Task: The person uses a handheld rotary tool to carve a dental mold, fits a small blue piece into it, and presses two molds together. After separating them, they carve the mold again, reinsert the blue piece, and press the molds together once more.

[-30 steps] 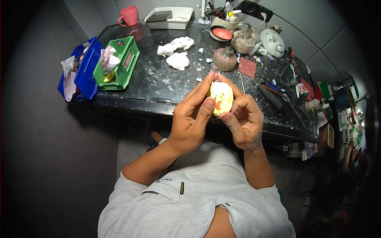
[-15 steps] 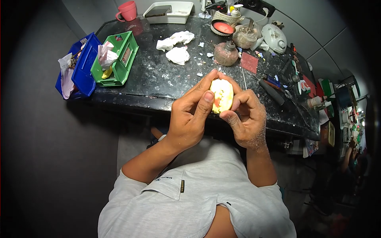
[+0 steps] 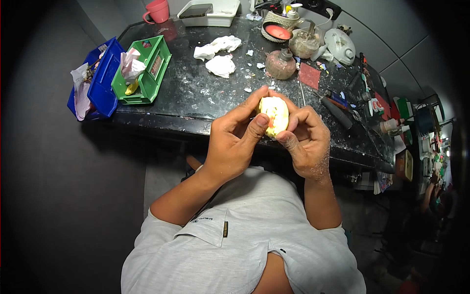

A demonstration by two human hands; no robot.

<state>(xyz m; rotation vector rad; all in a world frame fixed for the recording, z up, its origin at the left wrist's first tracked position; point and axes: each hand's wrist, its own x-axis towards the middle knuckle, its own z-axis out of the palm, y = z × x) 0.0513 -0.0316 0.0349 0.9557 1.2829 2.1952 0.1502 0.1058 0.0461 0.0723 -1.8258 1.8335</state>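
Note:
A pale yellow dental cast (image 3: 278, 116), very brightly lit, is held between both hands above the front edge of the bench. Small tooth-like bumps and a pinkish patch show on its face. My left hand (image 3: 237, 134) grips its left side, the thumb pressed on the near face and the fingers behind it. On the right side, my right hand (image 3: 311, 142) closes on it with thumb and curled fingers; white dust coats that hand and wrist. The fingertips behind the cast are partly hidden.
Blue (image 3: 103, 81) and green bins (image 3: 156, 73) stand at the left. Crumpled white tissue (image 3: 220, 66), a spirit burner (image 3: 280, 64), a pink wax sheet (image 3: 309, 76) and a dark-handled tool (image 3: 337, 112) lie on the dusty black bench (image 3: 181, 100). A pink mug (image 3: 157, 12) is behind.
The cast has tilted slightly in my hands. My left thumb has shifted a little lower and to the right, and my right thumb has moved slightly up and right along the lower edge.

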